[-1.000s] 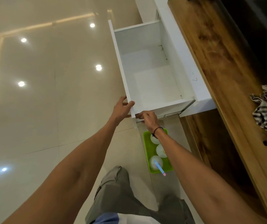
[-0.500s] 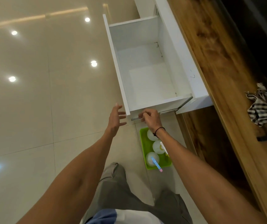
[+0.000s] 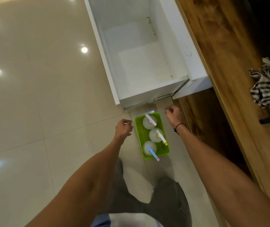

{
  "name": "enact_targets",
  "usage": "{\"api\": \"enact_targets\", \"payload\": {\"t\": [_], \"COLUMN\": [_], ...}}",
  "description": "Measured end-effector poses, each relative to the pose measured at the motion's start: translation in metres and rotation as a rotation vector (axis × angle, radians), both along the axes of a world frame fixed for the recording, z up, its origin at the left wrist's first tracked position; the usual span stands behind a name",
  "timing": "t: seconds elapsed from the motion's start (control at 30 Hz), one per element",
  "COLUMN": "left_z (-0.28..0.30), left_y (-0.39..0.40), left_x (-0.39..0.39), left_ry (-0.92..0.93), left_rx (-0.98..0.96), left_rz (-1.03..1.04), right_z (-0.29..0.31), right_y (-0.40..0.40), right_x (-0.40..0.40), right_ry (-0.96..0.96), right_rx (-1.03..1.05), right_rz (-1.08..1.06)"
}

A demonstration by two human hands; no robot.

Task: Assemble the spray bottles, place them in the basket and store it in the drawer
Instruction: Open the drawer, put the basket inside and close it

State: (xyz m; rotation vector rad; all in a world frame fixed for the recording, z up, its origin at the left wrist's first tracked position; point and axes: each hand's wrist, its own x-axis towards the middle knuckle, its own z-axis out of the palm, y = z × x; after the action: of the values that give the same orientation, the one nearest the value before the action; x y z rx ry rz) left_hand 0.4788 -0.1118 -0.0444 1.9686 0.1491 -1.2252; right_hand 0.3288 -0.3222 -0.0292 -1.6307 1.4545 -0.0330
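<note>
A green basket (image 3: 164, 147) stands on the floor below the open white drawer (image 3: 140, 94). Three white spray bottles stand upright in it: one with a white head (image 3: 149, 122), one with a yellow-tipped head (image 3: 155, 135), one with a blue and pink head (image 3: 149, 147). My left hand (image 3: 123, 128) hovers just left of the basket, fingers loosely curled and holding nothing. Right of the basket's far end, my right hand (image 3: 173, 115) is also curled and holding nothing. Neither hand touches the basket. The drawer is pulled out and holds nothing.
A wooden countertop (image 3: 225, 51) runs along the right with a striped cloth (image 3: 266, 86) lying on it. The wooden cabinet front (image 3: 212, 128) stands right of the basket. Glossy beige floor tiles (image 3: 41, 95) stretch to the left. My legs show at the bottom.
Both hands have let go of the drawer's front edge and dropped down to either side of the basket. The view has tilted down, so the whole basket shows.
</note>
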Motion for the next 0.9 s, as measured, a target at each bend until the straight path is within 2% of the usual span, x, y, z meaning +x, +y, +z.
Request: {"api": "enact_targets", "payload": {"t": [0.17, 0.3, 0.47, 0.7, 0.9], "left_z": [-0.045, -0.067, -0.084, -0.075, -0.041], "left_y": [0.005, 0.01, 0.007, -0.009, -0.013], "left_x": [-0.011, -0.033, -0.06, -0.08, -0.075], "left_ry": [0.05, 0.184, 0.305, 0.294, 0.234], "left_rx": [0.094, 0.168, 0.115, 0.076, 0.059], "left_rz": [-0.078, -0.16, -0.193, -0.146, -0.233], "right_z": [-0.052, -0.075, -0.099, -0.097, -0.051], "right_y": [-0.01, 0.01, 0.031, 0.039, 0.034], "right_x": [-0.032, -0.049, -0.045, -0.048, -0.063], "right_ry": [0.129, 0.197, 0.202, 0.133, 0.116], "right_rx": [0.237, 0.376, 0.511, 0.5, 0.456], "right_rz": [0.036, 0.079, 0.066, 0.003, -0.053]}}
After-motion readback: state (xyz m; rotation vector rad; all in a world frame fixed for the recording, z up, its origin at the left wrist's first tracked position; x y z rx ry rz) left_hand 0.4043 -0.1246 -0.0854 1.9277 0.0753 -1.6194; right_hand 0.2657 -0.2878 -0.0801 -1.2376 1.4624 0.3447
